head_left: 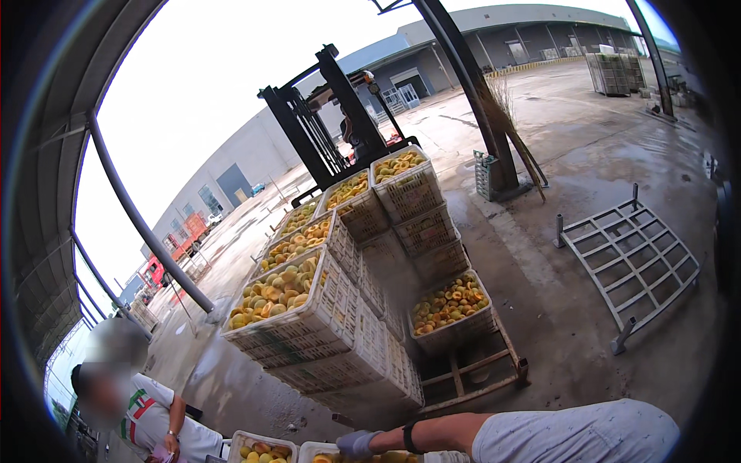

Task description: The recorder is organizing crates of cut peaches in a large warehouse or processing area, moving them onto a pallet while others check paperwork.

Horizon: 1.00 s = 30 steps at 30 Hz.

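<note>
The right hand (356,444), in a grey-blue glove, was at a white crate (304,454) of fruit by the bottom edge. I could not tell if its fingers held the rim or only rested there. The left hand was out of sight, so I could not tell if it was wide or narrow.

The biggest thing was a long grey building (239,147) far away. A dark roof (46,154) curved along the left side. A red truck (181,241) stood far off on the left. A forklift (349,100) stood behind a big stack of white crates (301,339), and the top ones were full of fruit. To the right, a grey metal rack (624,337) lay on the wet ground. A brown metal frame (509,347) sat next to the stack, with one low crate (459,330) of fruit on it. At the lower left was another person (150,417) in a white shirt with red and green stripes. A second small crate (266,437) stood just left of the one by the glove. Smallest of all were the yellow-orange fruit pieces (282,289) and the black band (409,437) on the right arm.
</note>
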Each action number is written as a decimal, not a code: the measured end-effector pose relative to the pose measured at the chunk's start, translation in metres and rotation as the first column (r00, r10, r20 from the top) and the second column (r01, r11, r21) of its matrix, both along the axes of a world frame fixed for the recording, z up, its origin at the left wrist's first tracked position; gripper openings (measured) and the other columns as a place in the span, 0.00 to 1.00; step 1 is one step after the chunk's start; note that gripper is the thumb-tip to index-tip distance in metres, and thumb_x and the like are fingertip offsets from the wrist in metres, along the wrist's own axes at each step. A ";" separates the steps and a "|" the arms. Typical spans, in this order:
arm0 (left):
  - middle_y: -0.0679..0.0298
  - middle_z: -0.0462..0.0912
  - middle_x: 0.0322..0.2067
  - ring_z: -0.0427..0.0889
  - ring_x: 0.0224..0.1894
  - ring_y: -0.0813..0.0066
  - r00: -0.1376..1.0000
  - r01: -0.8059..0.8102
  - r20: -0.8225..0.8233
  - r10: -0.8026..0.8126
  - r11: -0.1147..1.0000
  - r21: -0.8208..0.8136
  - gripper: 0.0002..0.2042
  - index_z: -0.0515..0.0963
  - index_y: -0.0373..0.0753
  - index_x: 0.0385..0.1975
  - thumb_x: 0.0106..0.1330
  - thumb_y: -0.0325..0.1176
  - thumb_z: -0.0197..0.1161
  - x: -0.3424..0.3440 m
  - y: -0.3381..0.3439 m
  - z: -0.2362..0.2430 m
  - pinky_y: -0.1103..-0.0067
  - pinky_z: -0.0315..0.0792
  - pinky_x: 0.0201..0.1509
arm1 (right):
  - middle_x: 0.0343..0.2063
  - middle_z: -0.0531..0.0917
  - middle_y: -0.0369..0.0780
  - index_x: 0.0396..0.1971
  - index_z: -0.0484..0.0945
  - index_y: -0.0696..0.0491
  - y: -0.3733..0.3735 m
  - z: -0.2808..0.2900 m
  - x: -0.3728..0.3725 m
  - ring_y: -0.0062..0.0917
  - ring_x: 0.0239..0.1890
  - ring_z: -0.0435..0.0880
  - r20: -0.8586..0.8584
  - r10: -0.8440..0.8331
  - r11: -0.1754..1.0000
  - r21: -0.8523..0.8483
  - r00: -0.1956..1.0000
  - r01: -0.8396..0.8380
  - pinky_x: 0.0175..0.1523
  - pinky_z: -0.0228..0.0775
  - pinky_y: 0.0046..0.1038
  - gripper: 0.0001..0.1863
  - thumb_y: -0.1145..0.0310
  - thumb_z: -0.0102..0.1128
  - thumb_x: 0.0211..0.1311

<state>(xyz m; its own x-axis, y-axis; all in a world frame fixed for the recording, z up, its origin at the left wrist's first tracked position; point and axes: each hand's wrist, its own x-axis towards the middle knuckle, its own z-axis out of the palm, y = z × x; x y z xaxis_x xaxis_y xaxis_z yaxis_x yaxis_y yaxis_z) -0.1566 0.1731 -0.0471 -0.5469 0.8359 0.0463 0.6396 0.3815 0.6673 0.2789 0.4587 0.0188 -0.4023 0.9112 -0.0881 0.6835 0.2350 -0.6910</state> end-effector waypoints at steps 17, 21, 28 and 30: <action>0.54 0.81 0.26 0.76 0.24 0.64 0.957 -0.010 -0.279 -0.079 0.953 -0.303 0.27 0.74 0.26 0.41 0.60 0.50 0.66 -0.027 -0.076 0.030 0.66 0.72 0.29 | 0.36 0.85 0.51 0.39 0.83 0.59 -0.001 -0.003 -0.004 0.46 0.41 0.85 -0.012 -0.069 0.997 -0.032 0.998 0.069 0.43 0.76 0.40 0.16 0.66 0.61 0.51; 0.53 0.82 0.26 0.76 0.25 0.61 0.990 -0.056 -0.138 0.038 0.990 -0.126 0.27 0.75 0.29 0.40 0.58 0.51 0.69 -0.026 -0.081 0.014 0.65 0.71 0.30 | 0.38 0.85 0.52 0.41 0.83 0.59 -0.005 0.013 -0.001 0.46 0.44 0.85 -0.012 -0.084 0.996 -0.036 0.996 0.084 0.45 0.77 0.39 0.15 0.71 0.59 0.53; 0.54 0.83 0.35 0.78 0.33 0.64 0.988 -0.148 -0.042 0.149 0.989 0.016 0.27 0.74 0.27 0.46 0.55 0.42 0.73 0.010 -0.068 0.037 0.68 0.74 0.37 | 0.39 0.85 0.51 0.41 0.82 0.57 0.000 -0.005 -0.003 0.47 0.43 0.84 -0.026 -0.074 0.997 0.000 0.997 0.074 0.45 0.76 0.40 0.15 0.68 0.57 0.55; 0.52 0.84 0.37 0.79 0.35 0.63 0.993 -0.078 0.095 0.067 0.990 0.118 0.27 0.74 0.26 0.48 0.56 0.41 0.72 0.012 -0.072 0.037 0.67 0.75 0.39 | 0.39 0.85 0.51 0.41 0.82 0.57 -0.001 -0.004 -0.002 0.47 0.43 0.84 -0.026 -0.079 0.997 -0.006 0.997 0.079 0.45 0.76 0.40 0.15 0.68 0.57 0.56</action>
<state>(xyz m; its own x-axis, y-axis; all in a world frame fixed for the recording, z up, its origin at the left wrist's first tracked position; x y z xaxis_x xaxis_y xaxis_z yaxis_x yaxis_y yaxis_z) -0.1444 0.1015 -0.0102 -0.6125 0.7850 0.0923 0.5478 0.3374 0.7656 0.2764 0.4580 0.0147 -0.3311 0.9399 -0.0834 0.6814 0.1770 -0.7102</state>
